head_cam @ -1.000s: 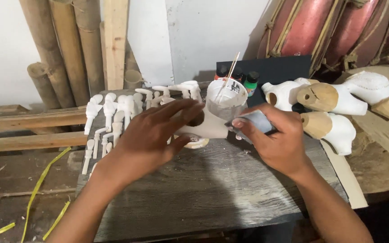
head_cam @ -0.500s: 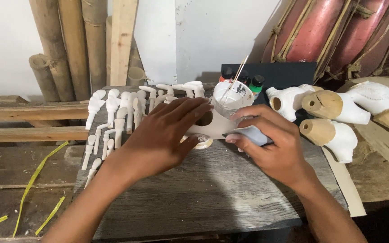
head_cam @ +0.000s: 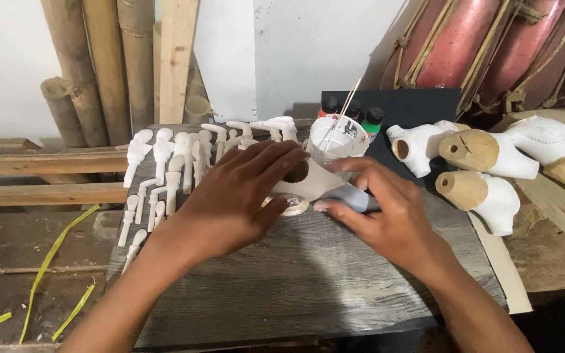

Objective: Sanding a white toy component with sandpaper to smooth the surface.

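My left hand grips a white-painted wooden figure body with a brown cut end, held just above the grey board. My right hand holds a grey sheet, likely sandpaper, pressed against the figure's right side. Under the figure lies a small white round lid. Just behind the hands stands a white plastic cup with thin sticks in it.
Rows of small white wooden limb pieces lie on the board's left. Three larger white figure bodies rest at the right. Small paint bottles stand on a black box behind the cup. Bamboo poles lean at back left.
Both hands stay on the figure; the right hand with the grey sheet has slid slightly along the piece, and the view has shifted a little.
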